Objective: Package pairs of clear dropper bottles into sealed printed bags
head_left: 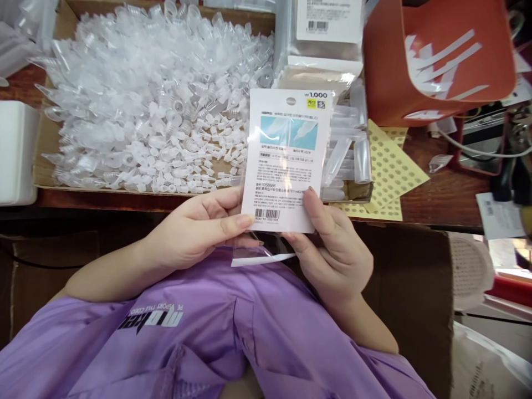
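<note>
A printed header card inside a clear plastic bag [286, 160] is held up in front of me, over the table's front edge. My left hand [208, 224] pinches its lower left side, the thumb on the front near the barcode. At the lower right, my right hand [332, 244] grips the bag's edge between thumb and fingers. The bag's open-looking lower end with a white strip [261, 259] hangs below the card. Behind the card lies a cardboard tray [45, 160] heaped with clear plastic nozzle tops [137, 72] and small white caps [178, 166].
Clear plastic tubes [361, 160] lie in the tray's right part, below a stack of bagged cards [328, 22]. An orange bin [386, 61] with white paper strips stands at the back right. Yellow sticker sheets [390, 166] lie beside the tray. A white box [16, 152] sits left.
</note>
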`<state>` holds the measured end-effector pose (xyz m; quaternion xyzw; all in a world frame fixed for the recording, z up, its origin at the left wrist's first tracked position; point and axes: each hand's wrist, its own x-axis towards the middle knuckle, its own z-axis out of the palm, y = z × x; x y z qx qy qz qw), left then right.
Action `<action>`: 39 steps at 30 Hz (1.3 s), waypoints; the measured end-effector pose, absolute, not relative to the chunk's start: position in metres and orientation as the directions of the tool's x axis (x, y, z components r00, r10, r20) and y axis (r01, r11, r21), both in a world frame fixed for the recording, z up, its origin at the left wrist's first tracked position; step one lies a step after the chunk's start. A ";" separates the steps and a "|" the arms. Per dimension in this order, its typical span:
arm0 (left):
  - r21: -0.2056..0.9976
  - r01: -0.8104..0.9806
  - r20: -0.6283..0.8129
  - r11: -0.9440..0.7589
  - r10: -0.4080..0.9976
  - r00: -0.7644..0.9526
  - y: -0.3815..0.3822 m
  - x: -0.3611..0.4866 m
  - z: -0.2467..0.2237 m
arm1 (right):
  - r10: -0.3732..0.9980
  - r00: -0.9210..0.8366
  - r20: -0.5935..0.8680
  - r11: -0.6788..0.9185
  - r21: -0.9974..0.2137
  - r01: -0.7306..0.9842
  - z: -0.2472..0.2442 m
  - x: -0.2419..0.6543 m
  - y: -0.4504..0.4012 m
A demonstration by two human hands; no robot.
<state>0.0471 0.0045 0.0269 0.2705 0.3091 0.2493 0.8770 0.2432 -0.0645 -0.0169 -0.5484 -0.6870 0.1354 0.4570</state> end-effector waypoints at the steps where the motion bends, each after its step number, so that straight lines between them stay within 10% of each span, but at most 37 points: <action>1: 0.627 -0.262 -0.425 0.734 0.604 0.674 0.004 0.046 0.027 | 0.889 0.013 0.457 0.351 -0.700 0.622 -0.016 0.244 -0.065; 33: 0.561 0.025 -0.690 0.827 0.451 0.566 -0.007 0.055 0.002 | 0.929 -0.120 0.350 0.329 -0.636 0.698 -0.028 0.273 -0.096; 39: 0.564 -0.008 -0.669 0.826 0.462 0.582 -0.007 0.059 0.002 | 0.868 -0.222 0.445 0.393 -0.341 0.854 -0.010 0.278 -0.087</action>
